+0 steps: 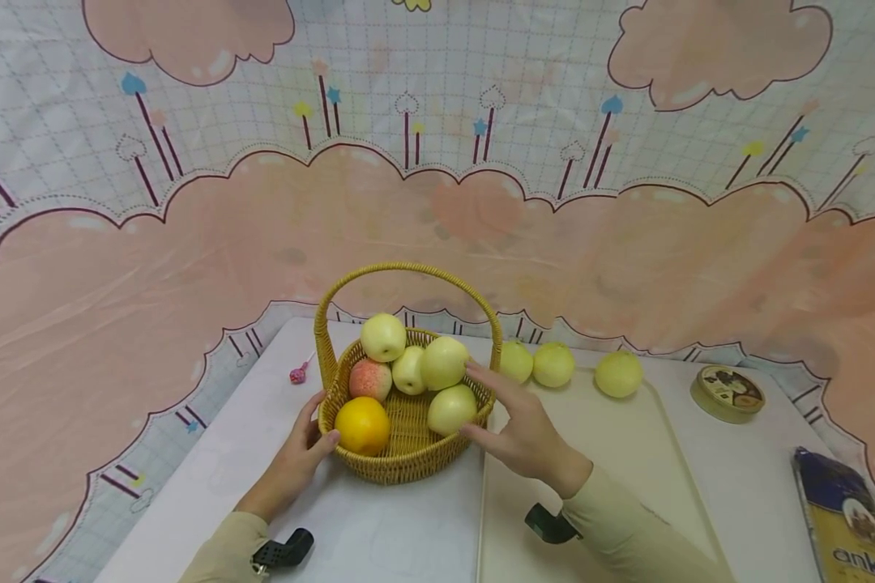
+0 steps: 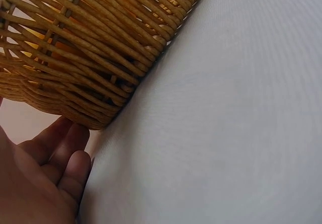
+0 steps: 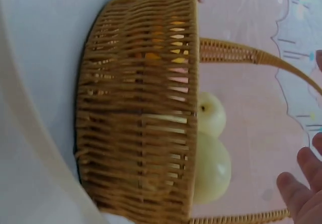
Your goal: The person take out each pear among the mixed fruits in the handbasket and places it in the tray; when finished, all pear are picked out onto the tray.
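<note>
A wicker basket with a tall arched handle stands on the white table. Inside it are an orange, a pinkish peach and several pale green apples, one lying high against the right side and another below it. My left hand holds the basket's left rim, thumb on top; its other fingers lie against the outer weave low down. Over the right rim, my right hand spreads its fingers close to the apples. In the right wrist view its fingertips stand apart from the fruit.
Right of the basket lies a cream tray, with several green apples along its far edge. Farther right are a round tin and a blue-and-yellow packet. A pink lollipop lies left of the basket. A patterned cloth hangs behind.
</note>
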Available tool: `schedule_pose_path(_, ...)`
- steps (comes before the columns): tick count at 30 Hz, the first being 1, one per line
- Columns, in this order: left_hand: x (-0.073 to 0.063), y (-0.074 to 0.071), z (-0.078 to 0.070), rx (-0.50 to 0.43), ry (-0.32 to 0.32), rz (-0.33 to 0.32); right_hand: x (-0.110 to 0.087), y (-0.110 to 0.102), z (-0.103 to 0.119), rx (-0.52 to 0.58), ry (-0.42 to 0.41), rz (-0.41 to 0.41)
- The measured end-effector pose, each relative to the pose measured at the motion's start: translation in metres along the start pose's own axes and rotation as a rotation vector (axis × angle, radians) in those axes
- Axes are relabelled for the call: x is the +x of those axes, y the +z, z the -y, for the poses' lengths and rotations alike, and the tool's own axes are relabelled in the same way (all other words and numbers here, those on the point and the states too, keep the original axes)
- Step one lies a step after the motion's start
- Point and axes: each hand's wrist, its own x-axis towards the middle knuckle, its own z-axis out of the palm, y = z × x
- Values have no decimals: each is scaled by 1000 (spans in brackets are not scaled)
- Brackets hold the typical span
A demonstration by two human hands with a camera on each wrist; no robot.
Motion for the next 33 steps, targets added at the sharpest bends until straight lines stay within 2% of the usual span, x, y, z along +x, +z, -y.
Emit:
schedule_pose_path(6, -1, 0, 0, -8, 6, -3, 18, 17, 4, 56, 213, 81)
schedule_pose_path(11, -1, -1, 0, -11, 8, -4, 30, 32, -3, 92, 347, 89)
schedule_pose_path(18, 0, 0, 1, -19, 6, -9, 44, 45, -18, 48, 407, 79)
schedule_pose_path(25, 0, -1, 0, -12, -6, -6, 51, 51, -25, 88, 524, 63)
schedule_pose_path(33, 1, 0, 0, -21, -9, -12, 56, 55, -33, 30, 554, 108)
